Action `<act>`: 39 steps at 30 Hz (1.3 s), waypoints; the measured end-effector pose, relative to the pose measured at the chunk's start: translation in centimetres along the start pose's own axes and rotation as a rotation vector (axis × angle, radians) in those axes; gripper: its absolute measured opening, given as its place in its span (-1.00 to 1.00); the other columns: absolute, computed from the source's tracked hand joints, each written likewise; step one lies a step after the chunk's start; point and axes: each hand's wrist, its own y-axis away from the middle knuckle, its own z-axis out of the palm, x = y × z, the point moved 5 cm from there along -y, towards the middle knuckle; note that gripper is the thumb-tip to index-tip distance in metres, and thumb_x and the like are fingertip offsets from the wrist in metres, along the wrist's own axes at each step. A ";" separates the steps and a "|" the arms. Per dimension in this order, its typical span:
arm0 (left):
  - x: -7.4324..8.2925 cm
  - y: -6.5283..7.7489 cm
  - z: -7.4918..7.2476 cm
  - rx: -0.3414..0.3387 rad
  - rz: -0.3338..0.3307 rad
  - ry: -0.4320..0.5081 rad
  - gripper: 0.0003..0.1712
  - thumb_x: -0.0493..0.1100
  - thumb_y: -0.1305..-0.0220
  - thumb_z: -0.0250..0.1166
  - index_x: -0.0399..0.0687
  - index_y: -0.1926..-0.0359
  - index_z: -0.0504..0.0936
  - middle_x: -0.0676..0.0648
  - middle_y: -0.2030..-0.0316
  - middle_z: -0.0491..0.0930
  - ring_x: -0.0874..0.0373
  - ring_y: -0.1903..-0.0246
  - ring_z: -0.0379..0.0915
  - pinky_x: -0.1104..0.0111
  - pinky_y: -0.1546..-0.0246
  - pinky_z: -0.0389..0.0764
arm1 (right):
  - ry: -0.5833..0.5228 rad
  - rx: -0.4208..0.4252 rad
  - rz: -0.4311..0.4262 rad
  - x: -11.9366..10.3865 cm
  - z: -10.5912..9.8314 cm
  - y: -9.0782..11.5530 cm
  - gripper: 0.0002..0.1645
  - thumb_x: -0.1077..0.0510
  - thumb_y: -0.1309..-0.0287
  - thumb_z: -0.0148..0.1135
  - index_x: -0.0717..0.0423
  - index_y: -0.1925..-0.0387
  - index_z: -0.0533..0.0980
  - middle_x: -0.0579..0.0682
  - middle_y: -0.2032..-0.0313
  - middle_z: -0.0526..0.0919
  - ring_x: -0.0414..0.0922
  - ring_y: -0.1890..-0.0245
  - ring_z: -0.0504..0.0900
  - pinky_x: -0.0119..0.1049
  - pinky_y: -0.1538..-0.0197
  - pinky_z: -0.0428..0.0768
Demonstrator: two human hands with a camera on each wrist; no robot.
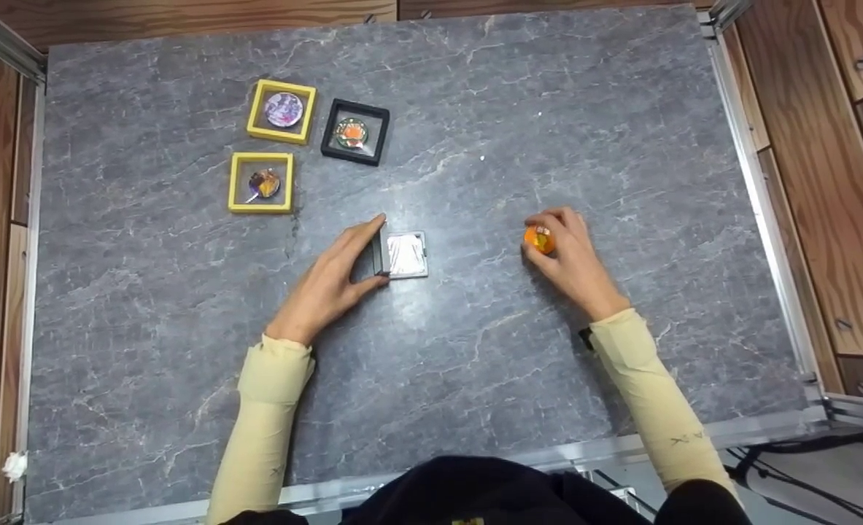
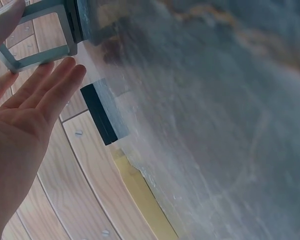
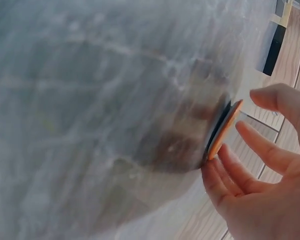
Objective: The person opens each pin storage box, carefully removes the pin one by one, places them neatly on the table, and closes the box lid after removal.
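Observation:
My left hand (image 1: 327,281) holds the raised half of a small grey hinged display frame (image 1: 381,251), thumb at its near end and fingertips at its far end. The frame's other half, with a shiny clear film (image 1: 406,255), lies flat on the table. In the left wrist view the grey frame (image 2: 67,30) stands upright by the fingertips. Over to the right, my right hand (image 1: 573,259) has its thumb and fingers curled around a round orange button badge (image 1: 539,239). The right wrist view shows the badge (image 3: 225,131) edge-on, low at the table, fingertips at its rim.
Two yellow display frames (image 1: 281,136) (image 1: 261,209) and a black display frame (image 1: 351,158), each with a round badge inside, lie at the back left of the grey marbled table (image 1: 475,408). Metal rails (image 1: 759,204) and wooden panels (image 1: 803,109) border it.

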 end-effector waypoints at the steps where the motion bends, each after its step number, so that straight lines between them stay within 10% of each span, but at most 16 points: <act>1: 0.0 0.0 0.0 -0.001 -0.004 0.003 0.05 -0.15 -0.31 0.50 0.12 -0.68 0.13 -0.13 -0.52 0.41 -0.06 -0.53 0.34 0.10 -0.64 0.34 | -0.002 0.011 -0.002 -0.1 -0.1 0.0 -0.56 0.17 -0.38 0.35 0.27 -0.21 0.59 0.28 -0.22 0.49 0.21 -0.28 0.39 0.10 -0.37 0.50; 14: -0.3 -0.5 0.2 0.008 -0.040 0.007 -0.03 -0.09 -0.26 0.54 -0.17 -0.59 0.30 -0.21 -0.50 0.43 -0.12 -0.51 0.36 0.11 -0.65 0.33 | -0.050 -0.001 -0.124 -5.8 1.2 -1.9 -0.64 0.17 -0.41 0.29 0.26 -0.14 0.65 0.21 -0.14 0.68 0.15 -0.24 0.60 0.04 -0.44 0.56; 39: 1.5 -2.0 1.6 -0.019 0.012 -0.116 -0.12 -0.11 -0.28 0.54 -0.31 -0.51 0.39 -0.25 -0.40 0.46 -0.10 -0.40 0.47 0.18 -0.56 0.47 | -0.142 -0.159 -0.159 -12.5 7.0 -4.6 -0.54 -0.08 -0.51 0.23 0.21 -0.13 0.66 0.05 0.24 0.68 -0.12 0.31 0.59 -0.36 0.24 0.62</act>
